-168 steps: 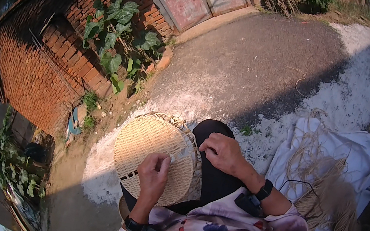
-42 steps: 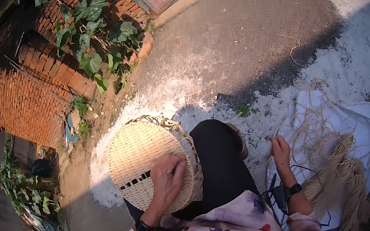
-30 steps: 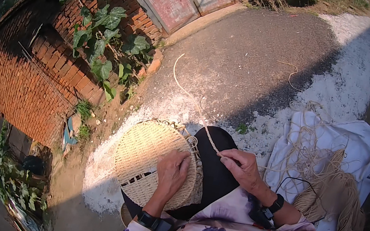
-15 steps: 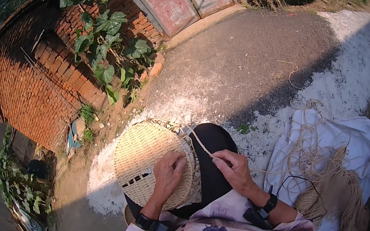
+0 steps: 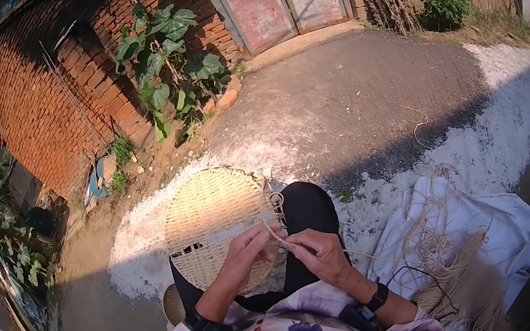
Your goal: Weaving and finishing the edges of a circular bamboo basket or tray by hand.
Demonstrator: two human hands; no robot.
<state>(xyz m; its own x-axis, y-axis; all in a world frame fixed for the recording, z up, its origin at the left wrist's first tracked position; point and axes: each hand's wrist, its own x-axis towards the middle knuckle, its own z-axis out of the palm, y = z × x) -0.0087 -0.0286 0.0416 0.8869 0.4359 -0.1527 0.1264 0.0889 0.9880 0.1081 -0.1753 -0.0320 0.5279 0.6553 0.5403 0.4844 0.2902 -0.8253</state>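
Outdoors, a seated weaver's right hand [image 5: 327, 256] pinches a pale fibre strand [image 5: 278, 231] at the rim of a round woven basket [image 5: 213, 223], which rests on the lap just left of that grip, while the left hand [image 5: 249, 252] lies curled against the weave, fingers closed on the same strand. Pulled too hard, the thin strand could snap or slip free of the pinch. The loose fibre bundle [image 5: 468, 291] on the white cloth [image 5: 514, 228], well to the right, might also tangle its trailing end.
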